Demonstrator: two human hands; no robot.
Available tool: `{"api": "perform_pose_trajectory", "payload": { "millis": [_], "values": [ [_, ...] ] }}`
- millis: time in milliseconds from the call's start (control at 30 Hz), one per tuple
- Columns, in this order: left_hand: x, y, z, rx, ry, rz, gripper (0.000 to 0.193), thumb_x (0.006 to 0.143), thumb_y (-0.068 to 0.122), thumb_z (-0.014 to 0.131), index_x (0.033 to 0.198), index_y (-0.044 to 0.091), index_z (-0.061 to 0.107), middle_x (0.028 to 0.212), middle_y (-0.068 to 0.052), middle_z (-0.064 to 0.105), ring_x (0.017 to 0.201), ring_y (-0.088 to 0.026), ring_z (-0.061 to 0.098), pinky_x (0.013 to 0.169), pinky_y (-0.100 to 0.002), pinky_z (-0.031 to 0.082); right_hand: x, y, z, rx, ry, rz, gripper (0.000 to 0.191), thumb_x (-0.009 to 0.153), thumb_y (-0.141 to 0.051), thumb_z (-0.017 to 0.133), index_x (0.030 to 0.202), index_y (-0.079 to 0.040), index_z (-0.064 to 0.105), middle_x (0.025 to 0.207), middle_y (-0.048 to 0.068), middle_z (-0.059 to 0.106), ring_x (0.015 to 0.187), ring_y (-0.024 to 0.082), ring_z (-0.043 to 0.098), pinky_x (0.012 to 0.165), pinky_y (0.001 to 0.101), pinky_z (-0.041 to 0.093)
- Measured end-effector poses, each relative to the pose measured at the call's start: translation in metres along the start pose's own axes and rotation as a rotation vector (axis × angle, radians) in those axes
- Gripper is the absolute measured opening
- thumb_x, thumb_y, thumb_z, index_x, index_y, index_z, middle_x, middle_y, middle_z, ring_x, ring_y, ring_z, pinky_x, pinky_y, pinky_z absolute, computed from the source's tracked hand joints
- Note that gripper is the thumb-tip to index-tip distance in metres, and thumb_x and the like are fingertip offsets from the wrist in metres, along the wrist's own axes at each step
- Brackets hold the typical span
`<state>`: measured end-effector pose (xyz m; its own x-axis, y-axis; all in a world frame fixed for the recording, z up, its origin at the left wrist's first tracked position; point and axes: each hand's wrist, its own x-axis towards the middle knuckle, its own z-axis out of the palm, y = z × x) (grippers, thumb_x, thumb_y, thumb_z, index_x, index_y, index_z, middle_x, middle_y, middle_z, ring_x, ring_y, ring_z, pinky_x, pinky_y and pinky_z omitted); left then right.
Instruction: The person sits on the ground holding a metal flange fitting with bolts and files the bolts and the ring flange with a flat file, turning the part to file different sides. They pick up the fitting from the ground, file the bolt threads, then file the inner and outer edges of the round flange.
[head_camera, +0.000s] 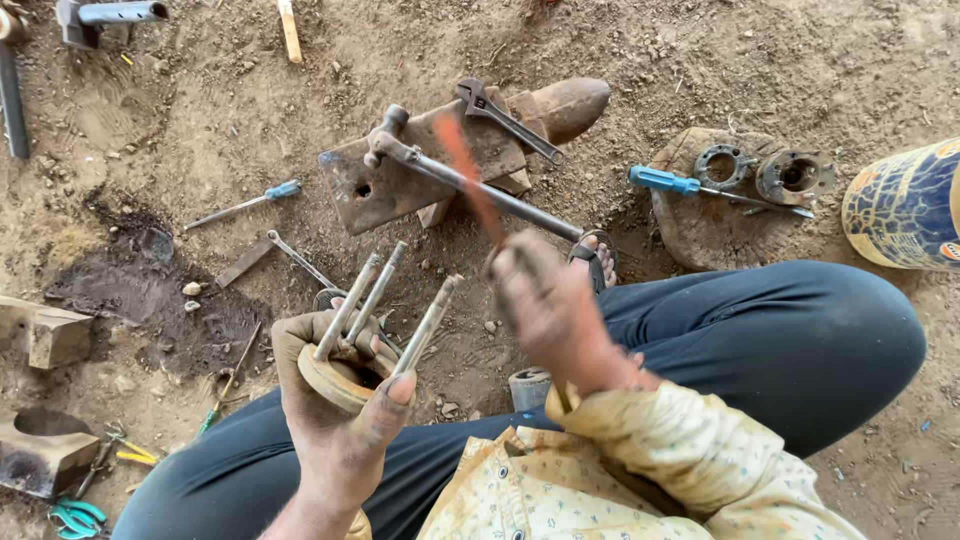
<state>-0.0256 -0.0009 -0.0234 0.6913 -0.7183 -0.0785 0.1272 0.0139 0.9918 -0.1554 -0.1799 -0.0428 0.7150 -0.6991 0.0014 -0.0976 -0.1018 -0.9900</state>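
Nearest: yellow patterned sleeve (640, 470) and dark trousers (790, 340), person sitting on bare dirt ground (300, 130), outdoors or an open shed, can't tell which.

Left hand (335, 420) grips a metal ring (335, 380) with three studs (375, 295) sticking up, fingers wrapped under it, thumb on the near edge. Ring sits over the left thigh, near-centre.

Right hand (550, 310) just right of it, motion-blurred, closed on a thin orange-red tool (470, 180), also blurred; can't tell what kind.

Near left: wooden blocks (45, 335), one with a hollow (45, 425), contents not visible; green-handled pliers (75, 518). Dark stain (150, 290) on the dirt.

Middle: sandalled foot (597, 255), small grey cylinder (528, 388) by the knee.

Further: rusty anvil block (430, 160) with a long-handled steel tool (470, 180) and adjustable wrench (510, 120) lying on it. Left of it a blue-handled screwdriver (245, 205). Right, a stone (700, 215) carrying two round flanges (760, 172) and another blue screwdriver (715, 190). Far right edge, a blue-yellow drum (905, 205), inside not visible.

Far left: metal pipe (110, 14).
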Motion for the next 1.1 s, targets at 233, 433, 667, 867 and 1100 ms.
{"api": "perform_pose_trajectory", "payload": {
  "millis": [233,433,667,867,1100],
  "values": [
    [0.009,-0.005,-0.002,-0.367,0.016,-0.214,0.07,0.083,0.042,0.086,0.124,0.006,0.042,0.105,-0.011,0.058,0.085,-0.016,0.063,0.063,-0.028,0.057,-0.008,0.004,-0.011,0.225,0.037,0.107,0.015,0.109,-0.019,0.049,0.11,-0.007,0.057,0.065,-0.003,0.055,0.047,0.003,0.046,0.042,0.0207,0.036],
    [0.012,-0.013,-0.003,-0.445,0.033,-0.385,0.064,0.087,0.058,0.074,0.12,0.011,0.046,0.098,-0.011,0.059,0.08,-0.014,0.061,0.056,-0.028,0.052,-0.011,0.004,-0.003,0.589,-0.107,0.205,0.015,0.108,-0.016,0.052,0.119,-0.006,0.055,0.08,0.0,0.059,0.06,0.003,0.048,0.05,0.0203,0.038],
    [0.015,-0.018,-0.003,-0.556,-0.023,-0.522,0.064,0.09,0.063,0.069,0.118,0.009,0.049,0.09,-0.01,0.06,0.063,-0.017,0.06,0.044,-0.027,0.048,-0.014,0.002,-0.009,0.648,-0.27,0.371,0.037,0.101,-0.017,0.065,0.135,-0.002,0.063,0.083,-0.002,0.06,0.063,0.0,0.046,0.051,0.0178,0.032],
    [0.018,-0.015,0.001,-0.298,-0.099,-0.279,0.069,0.086,0.05,0.079,0.124,0.006,0.042,0.1,-0.012,0.058,0.082,-0.017,0.064,0.058,-0.031,0.057,-0.014,0.01,-0.007,0.618,-0.217,0.352,0.031,0.101,-0.018,0.07,0.124,0.002,0.071,0.087,-0.001,0.068,0.07,0.001,0.056,0.057,0.0194,0.04],
    [0.008,0.0,0.008,0.277,-0.208,0.259,0.081,0.085,0.03,0.087,0.135,0.004,0.029,0.121,-0.013,0.049,0.092,-0.012,0.06,0.077,-0.023,0.054,-0.01,0.011,-0.012,0.651,-0.212,0.394,0.034,0.097,-0.016,0.071,0.127,0.001,0.072,0.084,-0.001,0.069,0.057,-0.001,0.048,0.048,0.0163,0.033]
  ]
}}
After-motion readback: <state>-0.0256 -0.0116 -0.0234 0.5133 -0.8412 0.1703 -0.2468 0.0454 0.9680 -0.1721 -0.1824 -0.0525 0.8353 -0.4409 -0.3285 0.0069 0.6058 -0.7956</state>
